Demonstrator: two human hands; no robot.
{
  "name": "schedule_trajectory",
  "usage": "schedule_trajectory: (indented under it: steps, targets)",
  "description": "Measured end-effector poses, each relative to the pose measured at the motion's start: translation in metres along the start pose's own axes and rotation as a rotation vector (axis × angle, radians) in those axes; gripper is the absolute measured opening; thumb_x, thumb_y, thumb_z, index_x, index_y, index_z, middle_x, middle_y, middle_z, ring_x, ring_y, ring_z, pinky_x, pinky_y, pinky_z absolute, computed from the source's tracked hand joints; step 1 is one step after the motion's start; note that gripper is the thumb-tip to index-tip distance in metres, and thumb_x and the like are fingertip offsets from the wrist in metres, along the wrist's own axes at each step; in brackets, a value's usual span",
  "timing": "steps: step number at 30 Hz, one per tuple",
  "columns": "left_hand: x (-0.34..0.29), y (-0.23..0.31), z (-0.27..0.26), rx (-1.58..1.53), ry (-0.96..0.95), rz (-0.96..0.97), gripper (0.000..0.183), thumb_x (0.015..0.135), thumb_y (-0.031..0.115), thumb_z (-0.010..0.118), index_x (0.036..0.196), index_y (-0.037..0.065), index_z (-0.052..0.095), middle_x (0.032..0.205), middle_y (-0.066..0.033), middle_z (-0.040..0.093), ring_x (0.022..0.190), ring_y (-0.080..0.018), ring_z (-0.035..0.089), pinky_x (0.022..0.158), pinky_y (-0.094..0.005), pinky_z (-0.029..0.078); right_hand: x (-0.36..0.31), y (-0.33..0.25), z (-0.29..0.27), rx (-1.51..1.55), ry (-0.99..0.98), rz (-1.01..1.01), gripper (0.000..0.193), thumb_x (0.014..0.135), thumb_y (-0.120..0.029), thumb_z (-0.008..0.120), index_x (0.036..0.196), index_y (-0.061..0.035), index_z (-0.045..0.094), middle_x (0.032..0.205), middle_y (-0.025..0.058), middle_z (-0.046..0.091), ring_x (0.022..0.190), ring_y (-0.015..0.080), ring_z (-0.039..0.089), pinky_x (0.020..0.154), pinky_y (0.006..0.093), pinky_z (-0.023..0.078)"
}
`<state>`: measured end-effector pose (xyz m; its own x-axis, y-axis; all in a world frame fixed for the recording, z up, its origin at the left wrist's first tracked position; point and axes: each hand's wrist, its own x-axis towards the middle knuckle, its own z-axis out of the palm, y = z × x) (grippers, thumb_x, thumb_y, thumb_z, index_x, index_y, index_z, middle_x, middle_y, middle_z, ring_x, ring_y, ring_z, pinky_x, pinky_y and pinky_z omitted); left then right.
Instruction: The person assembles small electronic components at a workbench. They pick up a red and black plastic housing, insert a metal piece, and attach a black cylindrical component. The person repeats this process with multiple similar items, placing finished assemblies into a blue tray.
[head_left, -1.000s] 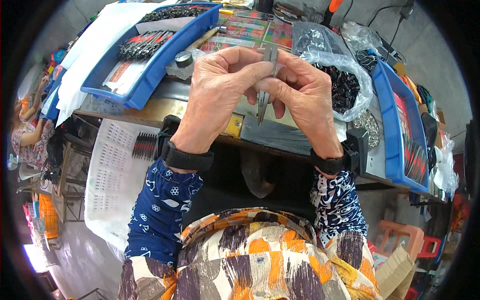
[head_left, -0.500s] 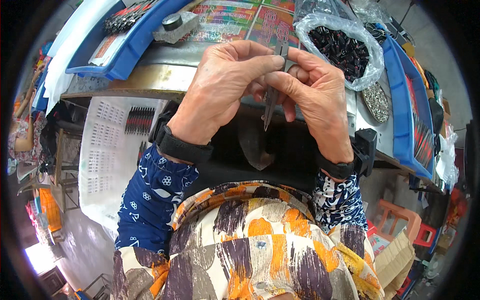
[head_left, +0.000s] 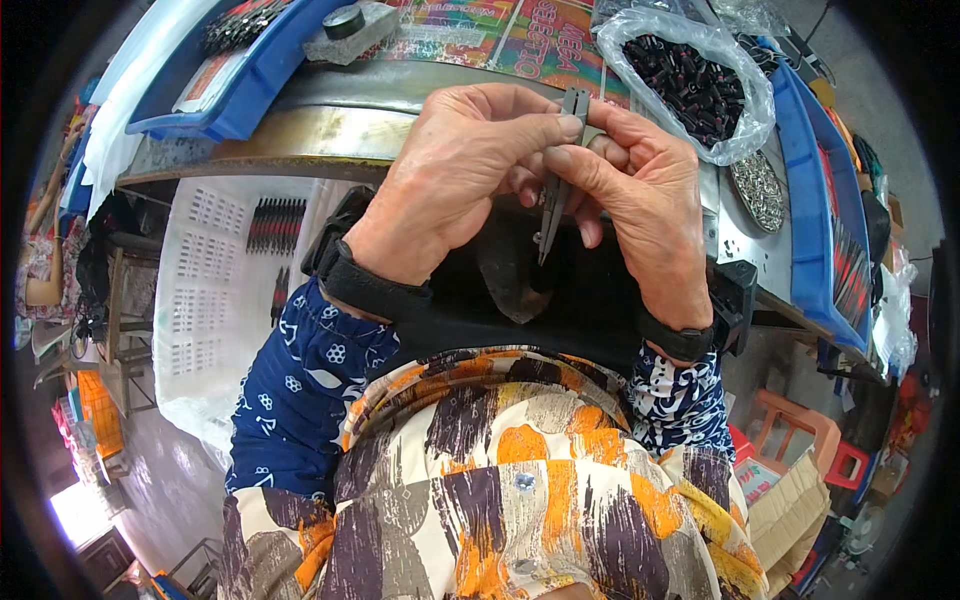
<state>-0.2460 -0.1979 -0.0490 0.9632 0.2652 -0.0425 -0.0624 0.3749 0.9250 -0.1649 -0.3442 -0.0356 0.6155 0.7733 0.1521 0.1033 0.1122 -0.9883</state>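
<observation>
A slim dark-grey drawing compass (head_left: 553, 205) is held upright between my hands, its legs together and pointing down, with a small shiny knob near the lower end. My left hand (head_left: 455, 165) pinches its upper part between thumb and fingers. From the other side, my right hand (head_left: 640, 180) is closed on it too, thumb against the middle and fingers curled behind. Both hands are raised just in front of the bench edge, above my dark lap. Part of the compass is covered by my fingertips.
A clear plastic bag of black parts (head_left: 690, 95) and an oval dish of small silver pieces (head_left: 757, 195) stand right on the bench (head_left: 330, 130). Blue trays (head_left: 225, 122) (head_left: 815, 215) flank it. A white basket (head_left: 195, 290) with red-black pieces sits lower left.
Both hands and the compass sit slightly further right in the picture, still in the same hold. The view has shifted a little.
</observation>
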Motion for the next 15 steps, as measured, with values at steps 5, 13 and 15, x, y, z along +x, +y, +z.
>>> schedule_trajectory:
  steps: [5,13,15]
  targets:
    - [0.0003,-0.0007,0.0006,-0.001,-0.006,0.002,0.013,0.087,0.017,0.071,0.094,0.006,0.068,0.076,0.0004,0.067,0.056,-0.0041,0.059,0.048,-0.0153,0.046,-0.0011,-0.0006,0.0002,0.020,-0.003,0.001,0.024,0.089,-0.011,0.067,0.106,0.0053,0.062,0.068,0.0034,0.065,0.046,0.0019,0.052,0.037,0.0139,0.038]
    - [0.0025,0.0005,0.0015,-0.006,-0.008,0.004,0.013,0.087,0.016,0.071,0.094,0.006,0.069,0.076,0.0003,0.067,0.056,-0.0043,0.058,0.048,-0.0152,0.046,0.0012,-0.0011,0.0003,0.020,0.008,0.010,0.025,0.089,-0.011,0.067,0.107,0.0056,0.062,0.070,0.0038,0.066,0.045,0.0018,0.051,0.038,0.0138,0.038]
    - [0.0032,0.0007,0.0001,-0.003,-0.013,0.004,0.013,0.087,0.016,0.071,0.094,0.006,0.069,0.076,0.0003,0.067,0.056,-0.0044,0.058,0.048,-0.0154,0.046,0.0020,-0.0010,-0.0005,0.011,0.004,0.015,0.026,0.089,-0.011,0.067,0.108,0.0059,0.061,0.070,0.0039,0.067,0.045,0.0018,0.051,0.038,0.0141,0.038]
